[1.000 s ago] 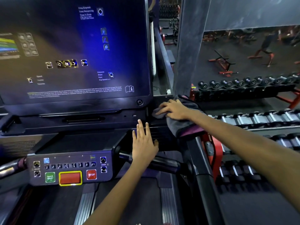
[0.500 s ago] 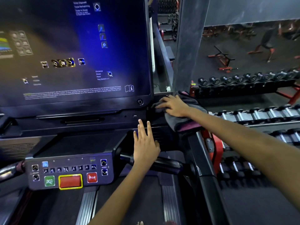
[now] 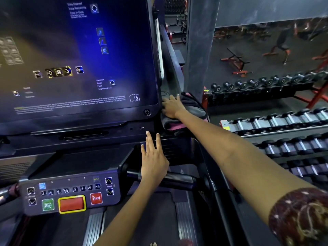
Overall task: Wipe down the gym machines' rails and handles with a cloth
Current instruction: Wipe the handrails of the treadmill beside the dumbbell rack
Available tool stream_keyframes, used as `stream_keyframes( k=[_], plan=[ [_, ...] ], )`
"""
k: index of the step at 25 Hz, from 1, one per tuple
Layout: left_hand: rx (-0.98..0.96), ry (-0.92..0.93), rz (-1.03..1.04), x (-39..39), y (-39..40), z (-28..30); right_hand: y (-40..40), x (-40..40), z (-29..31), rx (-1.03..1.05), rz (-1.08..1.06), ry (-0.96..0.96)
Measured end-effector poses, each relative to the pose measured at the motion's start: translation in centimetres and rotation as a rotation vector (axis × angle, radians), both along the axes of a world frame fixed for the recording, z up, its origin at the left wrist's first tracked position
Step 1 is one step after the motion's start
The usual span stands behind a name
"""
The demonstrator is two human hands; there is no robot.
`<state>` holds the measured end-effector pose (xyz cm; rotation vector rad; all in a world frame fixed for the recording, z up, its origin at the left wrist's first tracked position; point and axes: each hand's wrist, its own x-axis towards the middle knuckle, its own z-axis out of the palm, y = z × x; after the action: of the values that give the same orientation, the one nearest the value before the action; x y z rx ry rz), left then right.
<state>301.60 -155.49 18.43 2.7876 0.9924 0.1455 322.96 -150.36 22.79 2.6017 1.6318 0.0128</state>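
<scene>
Two hands work by the treadmill screen (image 3: 76, 55). At its bottom right corner the right hand (image 3: 171, 107) presses flat on a soft, light grey cloth (image 3: 192, 108); a bunched handful would grip best. Just below, the left hand (image 3: 153, 162) rests open, holding nothing.

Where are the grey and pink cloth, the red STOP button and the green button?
Grey and pink cloth (image 3: 195, 107), head view, on its grey fold beside the right hand.
Red STOP button (image 3: 96, 198), head view, on its face.
Green button (image 3: 48, 205), head view, at its centre.
</scene>
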Motion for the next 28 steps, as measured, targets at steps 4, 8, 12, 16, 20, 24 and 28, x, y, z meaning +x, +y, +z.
stream_keyframes(
  k=[4,8,12,16,20,24,28],
  plan=[
    [-0.01,-0.013,-0.002,-0.1,0.1,0.1,-0.4,1.7,-0.4,0.025,-0.174,0.086],
    [-0.005,-0.014,-0.004,-0.1,0.2,0.0,-2.7,2.6,-0.8,0.105,-0.265,0.164],
    [0.012,-0.005,0.005,0.1,0.0,-0.1,-5.7,2.7,-1.5,0.196,-0.314,0.175],
    [0.037,-0.011,0.008,0.1,-0.1,-0.1,-8.3,1.1,-1.8,0.224,-0.303,0.146],
    [0.023,-0.022,0.009,0.1,-0.2,-0.1,-11.6,-0.8,-2.0,0.222,-0.255,0.132],
    [0.017,-0.024,0.01,0.2,-0.2,-0.2,-14.2,-2.9,-2.2,0.249,-0.216,0.142],
    [0.016,-0.021,0.022,0.1,-0.3,0.0,-15.6,-4.1,-2.3,0.242,-0.168,0.135]
  ],
)
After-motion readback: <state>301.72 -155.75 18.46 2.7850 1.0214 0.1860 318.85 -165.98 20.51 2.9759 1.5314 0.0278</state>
